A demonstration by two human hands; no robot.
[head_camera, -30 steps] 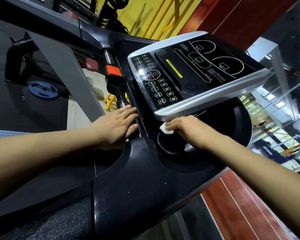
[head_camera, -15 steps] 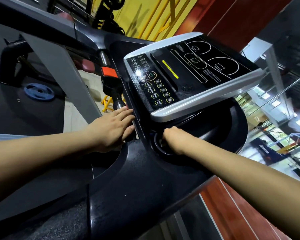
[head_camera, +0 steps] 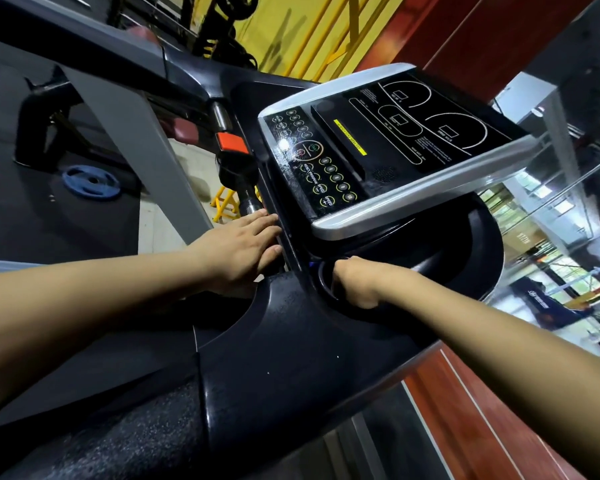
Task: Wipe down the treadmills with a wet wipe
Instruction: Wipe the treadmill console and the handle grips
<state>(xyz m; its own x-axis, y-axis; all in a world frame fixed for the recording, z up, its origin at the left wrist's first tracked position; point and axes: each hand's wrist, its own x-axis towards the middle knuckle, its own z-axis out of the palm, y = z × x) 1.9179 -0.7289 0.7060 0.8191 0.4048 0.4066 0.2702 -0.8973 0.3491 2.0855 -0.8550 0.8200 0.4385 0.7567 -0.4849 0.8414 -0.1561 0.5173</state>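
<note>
Floor at the far left carries a blue weight plate [head_camera: 91, 185], lying flat beside a grey upright post [head_camera: 142, 143] of the treadmill. Further right, a handlebar [head_camera: 222, 119] with a metal sensor section runs down past an orange-red safety clip [head_camera: 232, 143] toward the left hand [head_camera: 243, 249]. That hand lies flat with its fingers straight and together, palm down on the edge of the black treadmill console [head_camera: 291, 341], fingertips touching the rim just below the handlebar's end; it holds nothing. Next comes the control panel [head_camera: 378, 147], tilted, glossy black with a silver frame, rows of round buttons on its left side and a yellow label strip near the middle. Below the panel's lower corner the right hand [head_camera: 355, 284] reaches down into the round cup holder [head_camera: 323, 282], knuckles up and fingers curled downward out of sight inside the recess. Wet wipe is not visible, so whether the fingers clamp it cannot be told. Rightmost, windows and a red-brown floor show beyond the console
</note>
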